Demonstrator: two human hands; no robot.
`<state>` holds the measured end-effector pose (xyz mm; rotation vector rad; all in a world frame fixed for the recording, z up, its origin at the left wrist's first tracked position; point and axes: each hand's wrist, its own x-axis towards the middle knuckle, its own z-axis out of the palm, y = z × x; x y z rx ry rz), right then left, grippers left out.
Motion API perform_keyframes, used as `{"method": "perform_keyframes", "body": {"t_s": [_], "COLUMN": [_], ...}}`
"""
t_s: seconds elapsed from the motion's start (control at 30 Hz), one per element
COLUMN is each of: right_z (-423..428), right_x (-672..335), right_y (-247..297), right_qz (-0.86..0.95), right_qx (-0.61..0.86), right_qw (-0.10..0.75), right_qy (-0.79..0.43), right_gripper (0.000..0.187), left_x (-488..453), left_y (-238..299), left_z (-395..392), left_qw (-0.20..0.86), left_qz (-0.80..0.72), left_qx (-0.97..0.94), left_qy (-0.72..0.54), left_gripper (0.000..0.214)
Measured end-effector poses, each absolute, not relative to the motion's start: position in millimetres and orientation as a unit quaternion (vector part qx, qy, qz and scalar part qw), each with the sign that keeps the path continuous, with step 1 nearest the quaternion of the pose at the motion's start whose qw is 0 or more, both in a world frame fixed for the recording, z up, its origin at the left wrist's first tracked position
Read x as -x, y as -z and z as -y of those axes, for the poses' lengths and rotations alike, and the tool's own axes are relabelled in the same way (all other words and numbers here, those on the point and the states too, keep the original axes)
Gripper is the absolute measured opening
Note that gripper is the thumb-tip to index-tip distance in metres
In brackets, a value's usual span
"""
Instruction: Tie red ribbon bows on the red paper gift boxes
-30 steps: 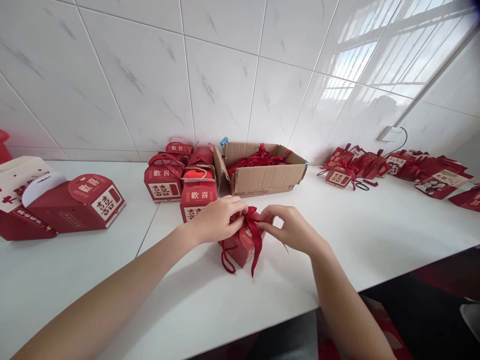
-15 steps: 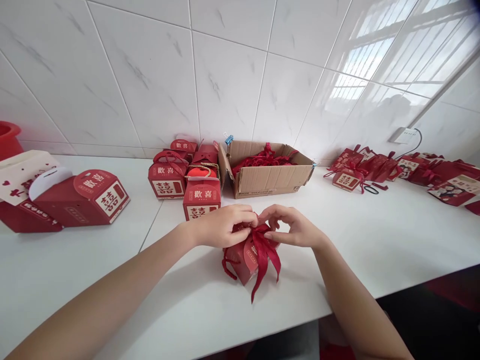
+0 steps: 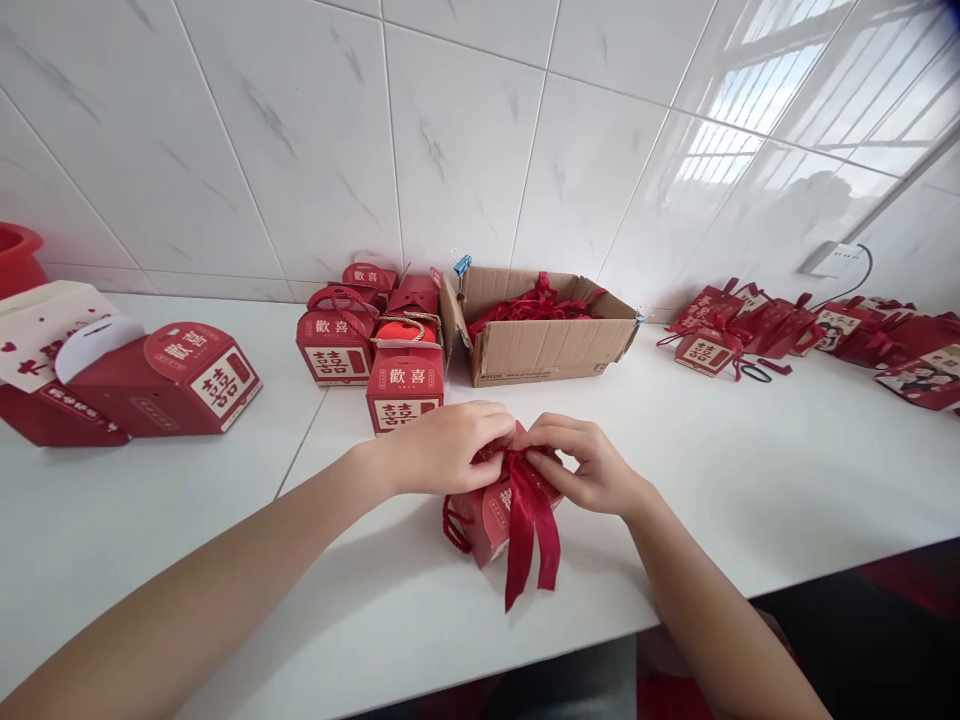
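Observation:
A small red gift box (image 3: 491, 515) sits on the white table in front of me, with a red ribbon (image 3: 531, 530) at its top and the ribbon's two tails hanging over the near side. My left hand (image 3: 476, 445) is closed on the ribbon at the knot, from the left. From the right, my right hand (image 3: 581, 462) pinches the ribbon on the other side of the knot. Both sets of fingertips nearly meet and partly hide the knot. A twisted red cord (image 3: 454, 525) hangs at the box's left side.
Behind my hands stands a cardboard box (image 3: 551, 350) full of red ribbons. Several red gift boxes (image 3: 405, 385) are grouped left of it, and larger ones (image 3: 180, 385) lie farther left. At the right are scissors (image 3: 754, 371) among ribboned boxes (image 3: 705, 352). A tiled wall (image 3: 465, 130) closes the back.
My right fingers have closed in nearer the knot. The ribbon's tails hang straighter and closer together. The view has shifted slightly.

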<state>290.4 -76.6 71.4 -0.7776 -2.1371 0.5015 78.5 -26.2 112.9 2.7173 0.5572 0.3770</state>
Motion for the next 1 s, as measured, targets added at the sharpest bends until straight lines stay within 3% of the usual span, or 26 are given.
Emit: {"method": "perform_keyframes", "body": {"t_s": [0.23,0.53,0.73,0.87,1.0], "right_z": [77.9,81.0,82.1,81.9,81.7], "right_x": [-292.4,-288.8,-286.9,-287.3,-287.4], "right_y": [-68.2,-68.6,-69.9,-69.1,-69.3], "right_qz": [0.867,0.870,0.887,0.887,0.886], "right_qx": [0.266,0.253,0.243,0.241,0.231], "right_qw": [0.383,0.392,0.353,0.354,0.365], "right_qy": [-0.178,-0.162,-0.171,-0.173,-0.169], "right_gripper": [0.042,0.044,0.047,0.048,0.047], "left_x": [-75.2,-73.6,-75.7,-72.6,-65.9], "left_y": [-117.2,-117.3,-114.8,-118.9,-124.0], "left_z": [27.6,28.3,28.2,28.2,24.2], "left_qw": [0.135,0.060,-0.033,0.087,0.223], "left_qz": [-0.210,-0.203,-0.207,-0.241,-0.238], "left_qx": [-0.961,-0.969,-0.968,-0.958,-0.938], "left_qy": [-0.116,-0.128,-0.139,-0.132,-0.115], "left_gripper": [0.010,0.015,0.016,0.014,0.033]}}
